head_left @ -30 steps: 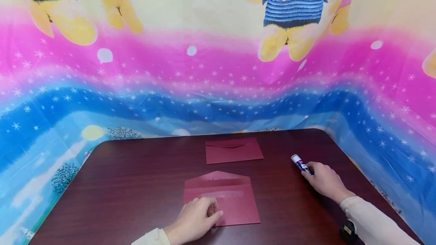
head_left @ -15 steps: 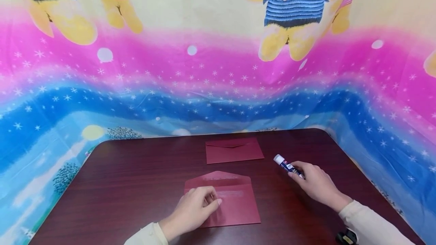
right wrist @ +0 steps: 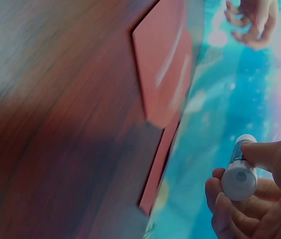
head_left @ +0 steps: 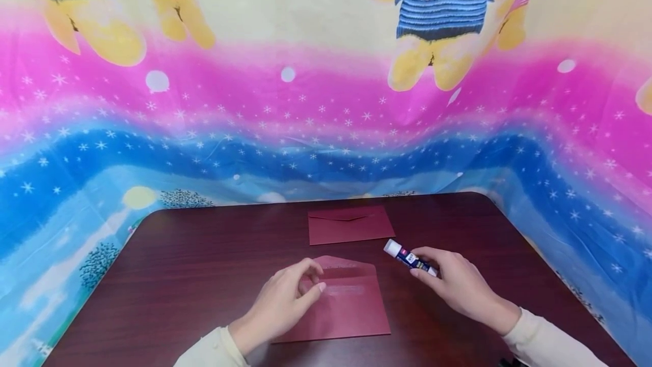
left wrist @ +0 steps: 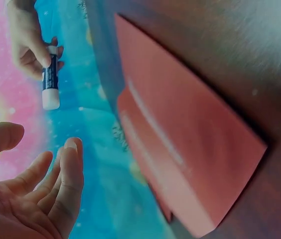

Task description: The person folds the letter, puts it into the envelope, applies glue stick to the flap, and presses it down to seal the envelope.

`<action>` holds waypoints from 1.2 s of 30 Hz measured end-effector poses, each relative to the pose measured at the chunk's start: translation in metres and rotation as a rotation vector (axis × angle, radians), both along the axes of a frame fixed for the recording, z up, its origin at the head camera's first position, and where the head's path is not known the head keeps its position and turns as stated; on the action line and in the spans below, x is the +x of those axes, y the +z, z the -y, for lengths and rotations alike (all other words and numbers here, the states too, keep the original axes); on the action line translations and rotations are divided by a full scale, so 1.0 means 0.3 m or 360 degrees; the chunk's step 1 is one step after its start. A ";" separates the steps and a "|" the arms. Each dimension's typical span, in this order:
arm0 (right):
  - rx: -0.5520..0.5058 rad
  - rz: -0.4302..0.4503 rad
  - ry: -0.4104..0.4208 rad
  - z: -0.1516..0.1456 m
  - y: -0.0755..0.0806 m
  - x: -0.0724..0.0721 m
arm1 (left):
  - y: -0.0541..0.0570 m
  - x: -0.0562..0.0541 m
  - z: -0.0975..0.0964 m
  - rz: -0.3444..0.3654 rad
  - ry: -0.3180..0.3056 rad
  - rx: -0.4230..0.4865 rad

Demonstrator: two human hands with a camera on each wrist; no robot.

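A red envelope [head_left: 351, 307] lies on the table with its flap [head_left: 346, 265] unfolded away from me. Whitish glue streaks run along the flap and across the body below the fold. My left hand [head_left: 280, 299] hovers over the envelope's left side, fingers loosely bent with nothing between them, as the left wrist view also shows. To the right, my right hand [head_left: 460, 285] holds a glue stick [head_left: 407, 256] between thumb and fingers, its white capped end pointing up and left. In the right wrist view the glue stick's [right wrist: 239, 184] round base faces the camera.
Behind the open envelope lies a second red envelope [head_left: 350, 228], its flap folded down. Both rest on a dark wood table [head_left: 204, 265]. A printed curtain [head_left: 305, 101] with bears and snowflakes hangs along the table's back and sides.
My right hand has carried the glue stick leftward, from the table's right side toward the envelope. My left hand has risen and moved slightly left and away from me.
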State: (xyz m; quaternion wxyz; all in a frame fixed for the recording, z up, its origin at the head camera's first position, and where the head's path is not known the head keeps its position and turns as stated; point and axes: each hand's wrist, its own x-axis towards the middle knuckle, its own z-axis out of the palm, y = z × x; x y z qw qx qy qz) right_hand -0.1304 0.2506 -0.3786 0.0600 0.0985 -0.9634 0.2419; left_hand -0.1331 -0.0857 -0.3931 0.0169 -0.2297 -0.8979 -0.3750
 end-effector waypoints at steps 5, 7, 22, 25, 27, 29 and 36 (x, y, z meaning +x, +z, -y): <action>-0.0050 -0.0003 0.0091 0.049 0.019 0.017 | 0.041 0.001 0.010 -0.0092 0.0080 -0.0010; -0.0069 0.0009 0.0128 0.065 0.023 0.023 | 0.049 0.001 0.009 -0.0119 0.0089 -0.0011; -0.0111 0.0129 0.0335 0.171 0.039 0.046 | 0.049 0.010 -0.037 -0.0261 -0.0044 -0.0159; -0.0113 0.0136 0.0367 0.188 0.044 0.050 | 0.050 0.011 -0.047 -0.0299 -0.0081 -0.0172; -0.0118 0.0124 0.0400 0.198 0.047 0.052 | 0.050 0.012 -0.052 -0.0316 -0.0107 -0.0183; -0.0121 0.0106 0.0440 0.207 0.049 0.054 | 0.049 0.014 -0.056 -0.0333 -0.0127 -0.0187; -0.0102 0.0075 0.0527 0.239 0.036 0.052 | 0.035 0.022 -0.060 -0.0451 -0.0150 -0.0235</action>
